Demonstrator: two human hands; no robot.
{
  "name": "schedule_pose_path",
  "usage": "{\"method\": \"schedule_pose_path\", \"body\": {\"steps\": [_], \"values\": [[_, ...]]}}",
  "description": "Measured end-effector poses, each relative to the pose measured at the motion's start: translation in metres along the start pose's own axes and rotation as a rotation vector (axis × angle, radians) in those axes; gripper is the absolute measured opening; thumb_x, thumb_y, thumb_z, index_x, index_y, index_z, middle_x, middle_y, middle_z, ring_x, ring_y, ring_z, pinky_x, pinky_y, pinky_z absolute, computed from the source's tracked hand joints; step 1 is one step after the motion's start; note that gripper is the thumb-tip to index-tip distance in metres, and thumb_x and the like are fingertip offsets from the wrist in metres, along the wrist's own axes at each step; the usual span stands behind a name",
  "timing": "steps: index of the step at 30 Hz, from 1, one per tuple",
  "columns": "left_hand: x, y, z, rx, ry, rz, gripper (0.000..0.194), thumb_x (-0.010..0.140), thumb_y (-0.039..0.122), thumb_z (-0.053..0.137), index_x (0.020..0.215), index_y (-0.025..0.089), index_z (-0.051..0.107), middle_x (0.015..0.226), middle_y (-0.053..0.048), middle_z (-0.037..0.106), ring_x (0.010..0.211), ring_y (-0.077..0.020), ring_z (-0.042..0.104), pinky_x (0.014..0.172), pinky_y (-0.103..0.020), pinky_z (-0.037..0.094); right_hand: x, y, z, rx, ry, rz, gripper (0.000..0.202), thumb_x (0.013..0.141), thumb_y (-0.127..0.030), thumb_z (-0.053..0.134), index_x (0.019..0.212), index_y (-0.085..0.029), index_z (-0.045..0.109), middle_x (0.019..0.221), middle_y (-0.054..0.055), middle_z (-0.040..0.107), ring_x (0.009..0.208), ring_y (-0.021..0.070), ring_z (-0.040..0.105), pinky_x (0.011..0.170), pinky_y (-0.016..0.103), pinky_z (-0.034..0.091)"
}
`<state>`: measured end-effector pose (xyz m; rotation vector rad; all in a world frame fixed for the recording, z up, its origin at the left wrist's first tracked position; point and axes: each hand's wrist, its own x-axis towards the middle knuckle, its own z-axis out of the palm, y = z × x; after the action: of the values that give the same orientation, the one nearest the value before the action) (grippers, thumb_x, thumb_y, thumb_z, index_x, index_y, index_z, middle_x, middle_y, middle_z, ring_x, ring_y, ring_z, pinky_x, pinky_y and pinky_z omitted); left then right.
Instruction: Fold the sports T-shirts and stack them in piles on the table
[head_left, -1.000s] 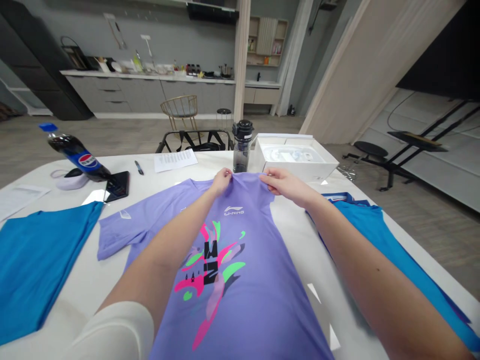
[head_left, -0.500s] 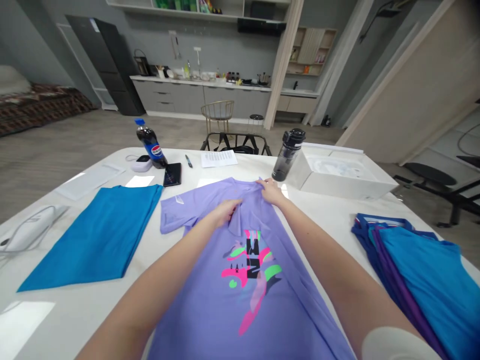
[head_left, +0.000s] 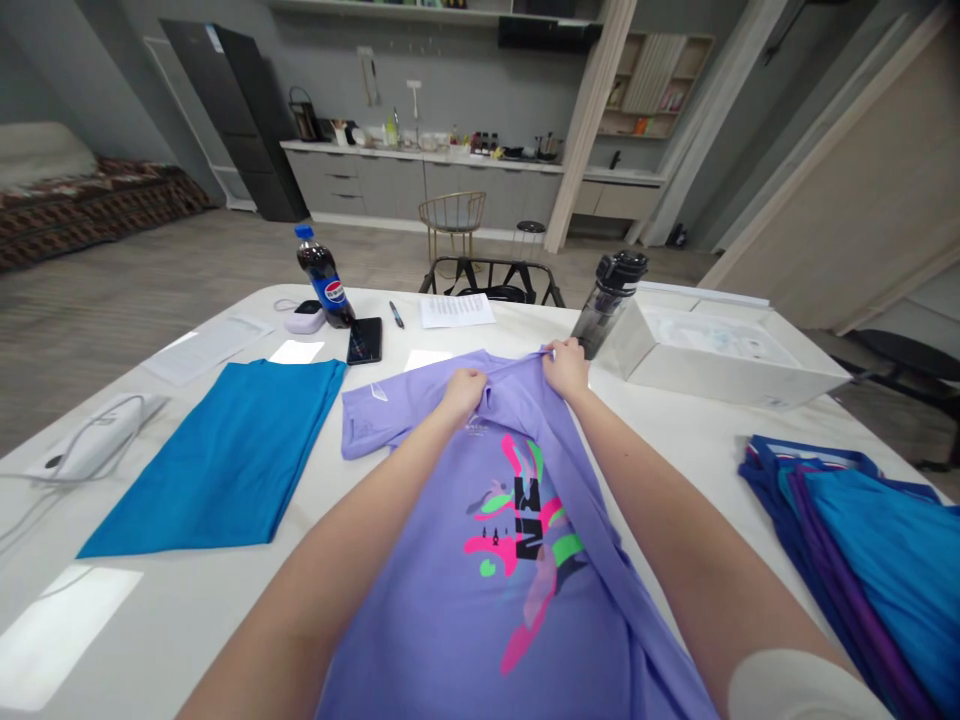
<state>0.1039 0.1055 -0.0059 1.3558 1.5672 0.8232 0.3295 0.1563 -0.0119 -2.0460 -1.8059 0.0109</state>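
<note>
Apparently in mid-fold, left fingers (head_left: 474,377) and right fingers (head_left: 553,353) grip the shirt (head_left: 465,600); the next move likely calls for smoothing.

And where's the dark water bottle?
In the head view, the dark water bottle is right of centre, just beyond the right hand and left of the white box.

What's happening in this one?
The person's left hand and right hand both hold a purple T-shirt, which lies printed side up on a white table. The left pinches fabric near the collar; the right has the far edge. The shirt's right-hand side is folded inward. A blue garment lies to the left, a pile of clothes to the right.
</note>
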Motion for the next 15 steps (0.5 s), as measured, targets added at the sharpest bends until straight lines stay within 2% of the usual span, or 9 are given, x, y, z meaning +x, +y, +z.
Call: {"method": "schedule_pose_path", "body": {"steps": [2,4,5,7,8,10,12,14,15], "values": [[0.006,-0.006,-0.014,0.08,0.014,-0.045,0.012,0.083,0.014,0.056,0.086,0.015,0.068,0.072,-0.004,0.066,0.073,-0.0198,0.066,0.068,-0.029,0.049,-0.002,-0.003,0.005,0.002,-0.036,0.026,0.03,0.096,-0.027,0.049,0.119,-0.023,0.068,0.128,0.016,0.054,0.121,0.0336,0.051,0.098,0.051,0.046],[0.003,-0.014,-0.026,0.211,0.076,-0.018,0.024,0.079,0.008,0.059,0.1,0.014,0.07,0.092,-0.011,0.072,0.092,-0.0249,0.069,0.083,-0.035,0.051,-0.009,-0.006,0.009,0.004,-0.051,0.045,0.036,0.096,-0.027,0.05,0.129,-0.023,0.062,0.131,0.016,0.054,0.122,0.034,0.051,0.098,0.052,0.046],[-0.002,-0.018,-0.03,0.316,0.122,0.05,0.034,0.079,0.006,0.057,0.109,0.013,0.069,0.105,-0.014,0.072,0.104,-0.0272,0.067,0.091,-0.038,0.05,-0.014,-0.006,0.011,0.006,-0.044,0.039,0.04,0.096,-0.027,0.051,0.135,-0.023,0.058,0.134,0.017,0.053,0.123,0.0343,0.051,0.097,0.052,0.046],[-0.013,-0.023,-0.031,0.571,0.157,0.29,0.049,0.082,0.004,0.051,0.127,0.016,0.064,0.127,-0.016,0.067,0.122,-0.0282,0.061,0.104,-0.042,0.045,-0.029,-0.007,0.011,0.008,-0.026,-0.028,0.044,0.096,-0.029,0.051,0.139,-0.022,0.055,0.137,0.018,0.054,0.124,0.0345,0.052,0.098,0.052,0.046],[-0.019,-0.024,-0.028,0.687,0.117,0.436,0.054,0.084,0.005,0.048,0.134,0.018,0.061,0.134,-0.015,0.064,0.127,-0.0268,0.058,0.109,-0.042,0.043,-0.038,-0.007,0.01,0.01,-0.032,-0.085,0.041,0.097,-0.029,0.051,0.136,-0.021,0.057,0.136,0.018,0.056,0.124,0.0342,0.052,0.1,0.051,0.045],[-0.026,-0.024,-0.018,0.823,-0.053,0.66,0.06,0.085,0.006,0.045,0.143,0.021,0.055,0.145,-0.012,0.059,0.135,-0.0237,0.052,0.117,-0.042,0.038,-0.058,-0.005,0.007,0.033,-0.09,-0.206,0.033,0.098,-0.03,0.051,0.127,-0.02,0.064,0.133,0.016,0.061,0.124,0.0319,0.055,0.102,0.048,0.045],[-0.028,-0.021,-0.005,0.892,-0.218,0.768,0.066,0.084,0.006,0.045,0.148,0.024,0.05,0.155,-0.008,0.051,0.144,-0.0235,0.043,0.123,-0.05,0.028,-0.078,-0.001,0.005,0.073,-0.164,-0.279,0.03,0.099,-0.029,0.049,0.122,-0.02,0.066,0.131,0.013,0.065,0.123,0.0277,0.058,0.105,0.043,0.044],[-0.026,-0.015,0.005,0.968,-0.304,0.808,0.066,0.081,0.007,0.048,0.145,0.025,0.053,0.158,-0.007,0.048,0.149,-0.0269,0.036,0.124,-0.062,0.017,-0.096,0.004,0.004,0.09,-0.218,-0.3,0.034,0.101,-0.029,0.045,0.128,-0.021,0.064,0.135,0.011,0.065,0.126,0.0243,0.058,0.108,0.041,0.043],[-0.025,-0.012,0.008,1.004,-0.327,0.828,0.061,0.08,0.008,0.05,0.138,0.024,0.058,0.155,-0.008,0.051,0.148,-0.0283,0.038,0.124,-0.065,0.013,-0.104,0.007,0.004,0.08,-0.234,-0.301,0.037,0.103,-0.03,0.043,0.133,-0.021,0.062,0.141,0.01,0.063,0.13,0.024,0.056,0.112,0.043,0.04]]}}
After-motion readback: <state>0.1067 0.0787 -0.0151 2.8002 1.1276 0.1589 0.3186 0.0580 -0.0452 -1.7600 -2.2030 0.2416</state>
